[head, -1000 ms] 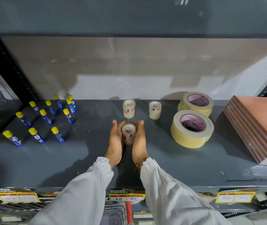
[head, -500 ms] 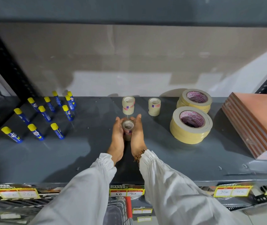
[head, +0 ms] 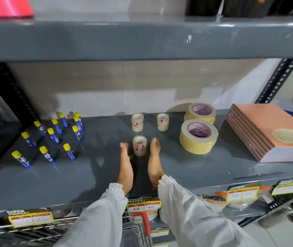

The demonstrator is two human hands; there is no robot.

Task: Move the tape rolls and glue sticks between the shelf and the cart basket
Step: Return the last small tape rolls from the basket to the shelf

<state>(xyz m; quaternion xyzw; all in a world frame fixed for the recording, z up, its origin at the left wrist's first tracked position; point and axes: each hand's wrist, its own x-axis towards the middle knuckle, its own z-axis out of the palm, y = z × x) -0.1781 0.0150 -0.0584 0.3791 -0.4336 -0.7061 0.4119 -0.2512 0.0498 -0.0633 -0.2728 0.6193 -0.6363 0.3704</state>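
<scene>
A small stack of clear tape rolls (head: 139, 145) stands upright on the grey shelf (head: 71, 177), between my two hands. My left hand (head: 125, 164) lies a little to its left, fingers straight and apart from it. On the other side my right hand (head: 155, 158) is flat on edge, just clear of the stack. Two more small tape stacks (head: 137, 122) (head: 162, 121) stand behind. Two piles of wide masking tape rolls (head: 198, 136) (head: 200, 113) sit to the right. Several blue glue sticks with yellow caps (head: 53, 136) stand at the left. The cart basket (head: 136, 230) shows below the shelf edge.
A stack of orange-covered pads (head: 266, 136) lies at the right end of the shelf. The upper shelf (head: 142, 40) overhangs closely. Black perforated uprights (head: 275, 81) frame the bay. Yellow price labels (head: 143, 205) line the shelf's front edge.
Both hands held the small tape stack before; now they have let go and drawn slightly apart from it. The stack stays on the shelf. The camera has tilted up.
</scene>
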